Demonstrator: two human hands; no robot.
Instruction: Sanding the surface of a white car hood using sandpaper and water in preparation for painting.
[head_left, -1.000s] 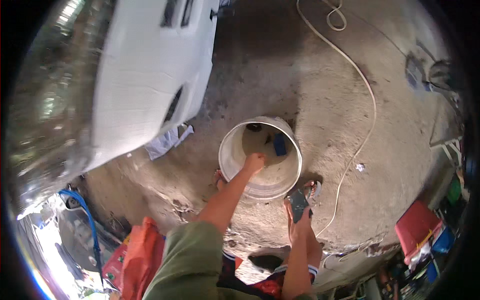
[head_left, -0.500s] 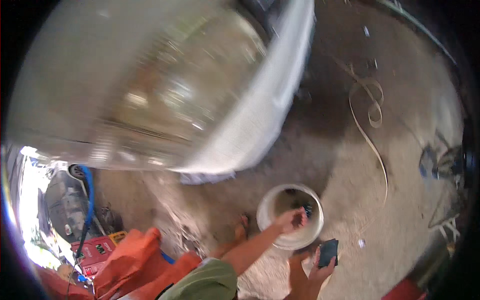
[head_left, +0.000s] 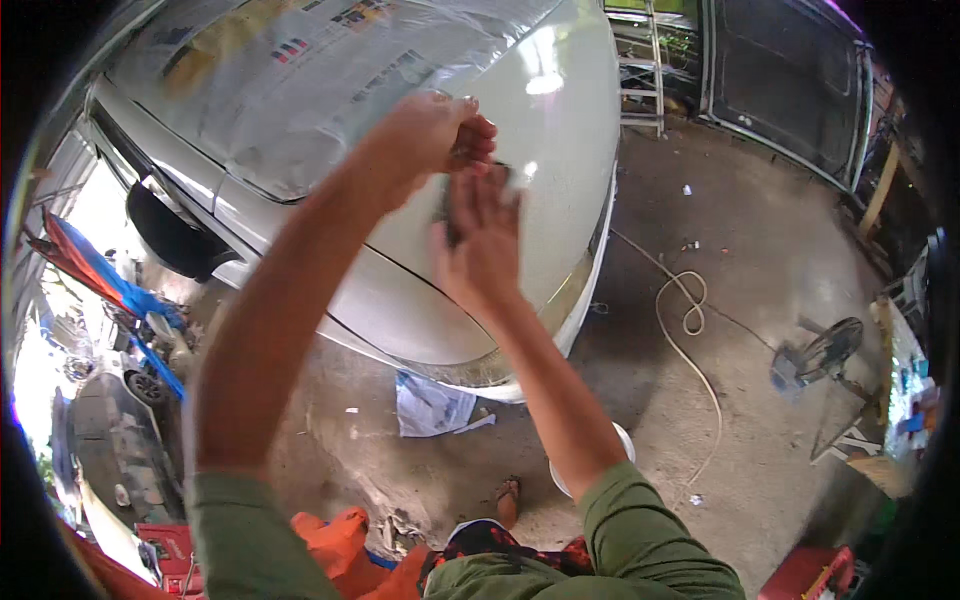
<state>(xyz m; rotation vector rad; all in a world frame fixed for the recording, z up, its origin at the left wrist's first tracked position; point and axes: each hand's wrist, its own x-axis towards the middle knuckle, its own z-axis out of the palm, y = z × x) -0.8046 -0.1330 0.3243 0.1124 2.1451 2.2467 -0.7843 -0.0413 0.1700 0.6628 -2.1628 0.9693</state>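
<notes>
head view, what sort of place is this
Likely a car body or paint workshop: a white car partly covered in plastic sheeting, a pale hose or cable across the floor, a ladder beyond.

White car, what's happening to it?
A person is leaning over the white car. Their right hand lies over a dark flat pad, seemingly against the white front panel. Their left hand is curled close by; whether it holds anything is hard to see. Plastic sheeting covers the windshield area, and a white bucket stands on the floor, partly hidden behind the right forearm.
</notes>
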